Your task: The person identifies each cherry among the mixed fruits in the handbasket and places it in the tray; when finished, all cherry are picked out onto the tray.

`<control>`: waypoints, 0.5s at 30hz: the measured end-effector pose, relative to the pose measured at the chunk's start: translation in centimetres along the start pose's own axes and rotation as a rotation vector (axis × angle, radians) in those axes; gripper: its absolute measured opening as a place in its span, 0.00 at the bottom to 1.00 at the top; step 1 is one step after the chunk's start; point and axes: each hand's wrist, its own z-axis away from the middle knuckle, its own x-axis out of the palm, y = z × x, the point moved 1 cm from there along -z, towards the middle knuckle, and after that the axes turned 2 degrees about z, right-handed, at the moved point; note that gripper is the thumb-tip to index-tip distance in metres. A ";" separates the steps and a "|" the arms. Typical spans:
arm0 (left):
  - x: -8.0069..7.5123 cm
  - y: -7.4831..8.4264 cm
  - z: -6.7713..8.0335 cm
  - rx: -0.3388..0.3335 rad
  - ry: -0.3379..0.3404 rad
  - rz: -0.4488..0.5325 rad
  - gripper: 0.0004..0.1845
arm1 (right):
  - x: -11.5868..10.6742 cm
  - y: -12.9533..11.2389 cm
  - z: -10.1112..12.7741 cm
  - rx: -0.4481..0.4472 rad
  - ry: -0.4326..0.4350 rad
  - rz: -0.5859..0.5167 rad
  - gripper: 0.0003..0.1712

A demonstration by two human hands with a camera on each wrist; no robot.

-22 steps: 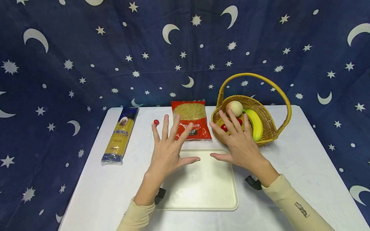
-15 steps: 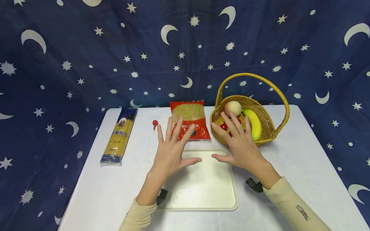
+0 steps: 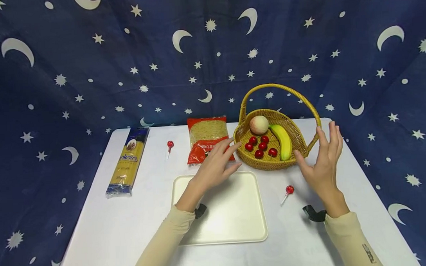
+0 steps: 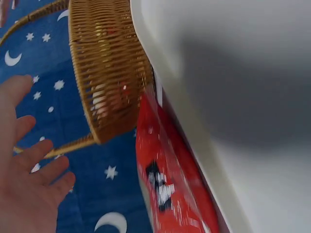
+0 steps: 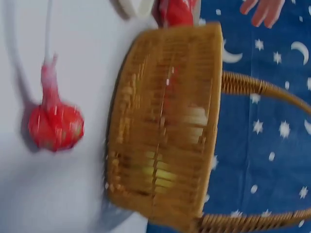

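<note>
My left hand (image 3: 215, 166) hovers over the back of the cream tray (image 3: 233, 218), its fingers stretched toward the left rim of the wicker basket (image 3: 260, 162). Whether its fingertips touch that rim cannot be told. To the right of the basket, my right hand (image 3: 323, 166) is raised with fingers extended, holding nothing. Inside the basket lie a peach (image 3: 259, 125), a banana (image 3: 283, 142) and several red cherries (image 3: 258, 154). A red lollipop (image 3: 289, 190) lies between the tray and my right hand; in the right wrist view the lollipop (image 5: 56, 126) appears large beside the basket (image 5: 165, 126).
Behind the tray lies a red pasta bag (image 3: 207, 133), partly covered by my left hand. A second lollipop (image 3: 169, 144) lies left of it. A long spaghetti packet (image 3: 127, 163) rests at the left of the white table (image 3: 96, 231). A starry blue cloth (image 3: 143, 41) hangs behind.
My hands have parted: the right moved right past the basket, the left swung right toward its left rim. The cherries and right-hand lollipop came into view. The head view has turned slightly right.
</note>
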 end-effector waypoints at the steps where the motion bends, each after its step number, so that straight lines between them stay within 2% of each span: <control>1: 0.3 0.0 -0.7 0.003 -0.006 0.016 0.33 | -0.1 0.5 -0.1 0.017 0.011 -0.006 0.48; 4: 1.1 0.0 -2.8 0.003 -0.029 0.032 0.31 | 0.0 2.0 -0.2 0.079 0.011 -0.037 0.49; 9: 2.2 0.1 -6.1 -0.019 -0.087 0.009 0.27 | 0.8 3.9 0.2 0.158 -0.044 -0.111 0.48; 15: 3.2 0.4 -8.4 -0.057 -0.138 -0.014 0.23 | 1.5 5.0 0.7 0.208 -0.079 -0.141 0.48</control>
